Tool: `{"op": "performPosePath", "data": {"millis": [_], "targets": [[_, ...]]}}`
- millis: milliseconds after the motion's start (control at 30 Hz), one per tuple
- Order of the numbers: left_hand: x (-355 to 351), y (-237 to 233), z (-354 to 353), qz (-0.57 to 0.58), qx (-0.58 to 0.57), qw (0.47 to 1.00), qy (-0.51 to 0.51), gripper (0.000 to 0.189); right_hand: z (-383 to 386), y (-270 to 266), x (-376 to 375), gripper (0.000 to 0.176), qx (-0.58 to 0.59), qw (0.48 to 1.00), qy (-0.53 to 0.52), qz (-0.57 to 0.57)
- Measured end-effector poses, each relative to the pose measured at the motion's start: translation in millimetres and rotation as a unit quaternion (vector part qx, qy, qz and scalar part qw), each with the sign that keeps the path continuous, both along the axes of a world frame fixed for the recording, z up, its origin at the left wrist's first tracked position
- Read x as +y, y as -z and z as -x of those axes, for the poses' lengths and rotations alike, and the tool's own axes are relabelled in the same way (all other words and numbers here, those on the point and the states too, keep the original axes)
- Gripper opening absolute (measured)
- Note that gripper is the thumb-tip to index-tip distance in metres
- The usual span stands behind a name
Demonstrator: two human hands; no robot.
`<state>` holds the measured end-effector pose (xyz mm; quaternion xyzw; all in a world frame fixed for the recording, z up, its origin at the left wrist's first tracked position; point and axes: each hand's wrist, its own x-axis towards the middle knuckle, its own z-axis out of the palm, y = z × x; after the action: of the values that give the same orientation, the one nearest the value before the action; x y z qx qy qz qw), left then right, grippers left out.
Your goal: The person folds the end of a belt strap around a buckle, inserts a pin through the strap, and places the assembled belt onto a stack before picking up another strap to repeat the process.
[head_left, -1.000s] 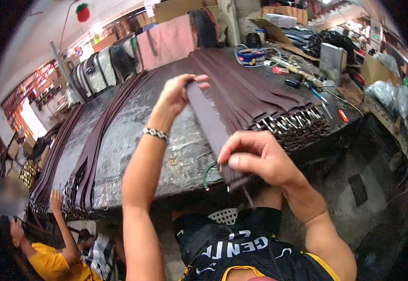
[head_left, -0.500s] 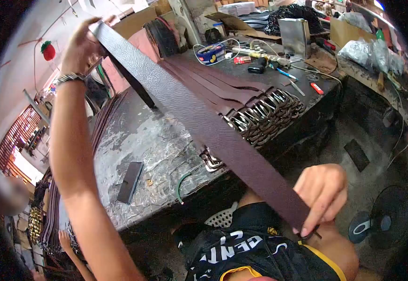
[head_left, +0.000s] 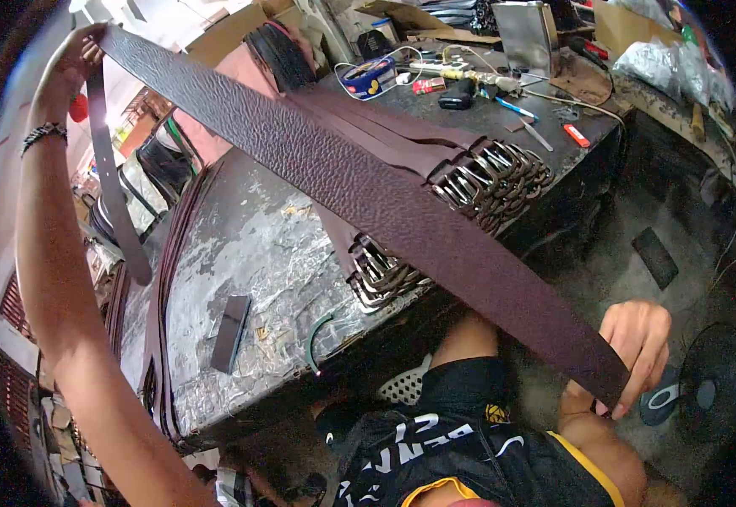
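Observation:
A dark brown leather belt (head_left: pixel 343 182) with a grained surface stretches diagonally across the head view. My left hand (head_left: pixel 70 68), raised at the upper left, has its fingers closed around the belt. Beyond that hand, the belt's tail (head_left: pixel 114 186) hangs down, with small holes and a rounded tip. At the lower right, my right hand (head_left: pixel 641 346) pinches the other end of the belt; what sits at that end is mostly hidden by the fingers. Beneath the stretched belt lie several brown belts (head_left: pixel 368 135) with metal buckles (head_left: pixel 490 182) piled along the table edge.
The worn dark table (head_left: pixel 216 220) carries a flat dark block (head_left: pixel 231 334) and a green curved piece (head_left: pixel 317 338). Farther back are a blue tub (head_left: pixel 368 78), a red lighter (head_left: pixel 576 135) and a metal can (head_left: pixel 527 38). More straps (head_left: pixel 165 313) hang over the left side.
My left hand has moved left and slightly up, and my right hand right and down, with the belt between them. The belt's tail now hangs left of the table. The view has shifted.

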<state>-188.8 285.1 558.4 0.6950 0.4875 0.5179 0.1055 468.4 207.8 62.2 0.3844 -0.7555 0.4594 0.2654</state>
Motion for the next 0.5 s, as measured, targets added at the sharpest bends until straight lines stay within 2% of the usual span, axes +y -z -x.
{"op": "performPosePath", "data": {"millis": [67, 100, 133, 233, 267, 300, 367, 433, 500], "targets": [[47.3, -13.3, 42.4, 0.088, -0.122, 0.984, -0.1, 0.042, 10.0, 5.4, 0.9, 0.022, 0.025, 0.998, 0.019, 0.051], [48.4, 19.3, 11.8, 0.047, -0.12, 0.987, -0.095, 0.032, 12.3, 7.6, 3.0, 0.022, 0.037, 0.996, 0.032, 0.073], [57.8, 41.5, 2.7, 0.044, -0.106, 0.989, -0.091, 0.034, 10.0, 10.3, 6.5, 0.023, 0.021, 0.995, 0.06, 0.079], [86.9, 59.5, -2.9, 0.026, -0.069, 0.996, -0.042, 0.041, 7.5, 7.8, 10.5, 0.026, -0.011, 0.98, 0.153, 0.128], [91.2, 68.2, -23.4, 0.006, -0.11, 0.994, -0.022, 0.044, 3.9, 9.9, 12.3, 0.026, -0.008, 0.977, 0.161, 0.141], [95.8, 76.6, -43.1, -0.015, -0.15, 0.989, 0.0, 0.048, -1.4, 13.8, 15.4, 0.025, -0.005, 0.974, 0.168, 0.153], [160.1, 69.7, -3.2, 0.0, -0.01, 0.994, 0.113, 0.049, -3.6, 15.7, 11.3, 0.026, 0.002, 0.965, 0.168, 0.203], [196.3, 104.4, 0.5, 0.147, 0.011, 0.93, 0.335, 0.049, -13.2, 16.9, 10.0, 0.027, 0.001, 0.964, 0.182, 0.191], [219.8, 171.6, -15.6, 0.233, -0.042, 0.919, 0.315, 0.051, -24.6, 18.2, 4.8, 0.03, -0.012, 0.96, 0.2, 0.196]]}}
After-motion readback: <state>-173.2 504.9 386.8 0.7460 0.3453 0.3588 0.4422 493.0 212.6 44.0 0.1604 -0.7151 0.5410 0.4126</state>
